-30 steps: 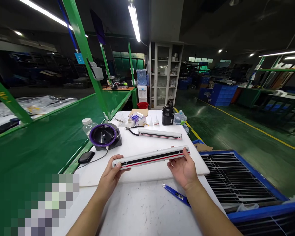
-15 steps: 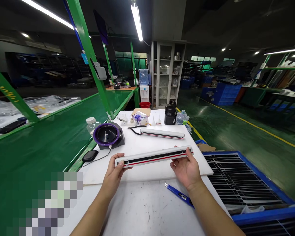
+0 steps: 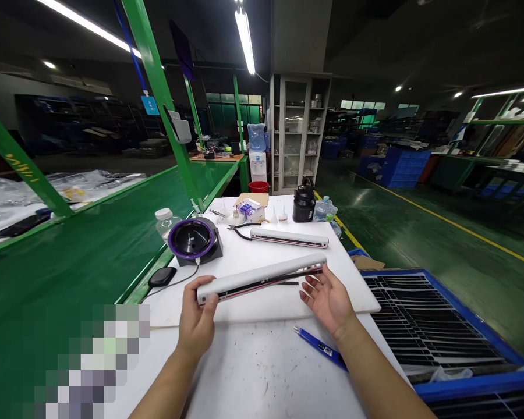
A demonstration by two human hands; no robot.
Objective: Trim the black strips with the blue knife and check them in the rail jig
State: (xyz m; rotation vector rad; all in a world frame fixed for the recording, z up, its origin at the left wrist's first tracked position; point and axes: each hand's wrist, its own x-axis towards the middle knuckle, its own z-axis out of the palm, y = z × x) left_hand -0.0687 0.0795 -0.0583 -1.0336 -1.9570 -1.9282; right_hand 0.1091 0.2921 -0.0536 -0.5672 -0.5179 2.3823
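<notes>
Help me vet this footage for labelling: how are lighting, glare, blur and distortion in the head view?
Head view: the central ceiling tube is blown out against dim surroundings; the green floor carries pale glare; the pixelated patch at lower left hides detail; edges look stretched, probably by the lens; the held white bar looks fairly sharp.

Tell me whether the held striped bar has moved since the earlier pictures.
Yes, leftward in the picture: the held striped bar previously reached past the right end of the lying striped bar; now it stops about there.
</notes>
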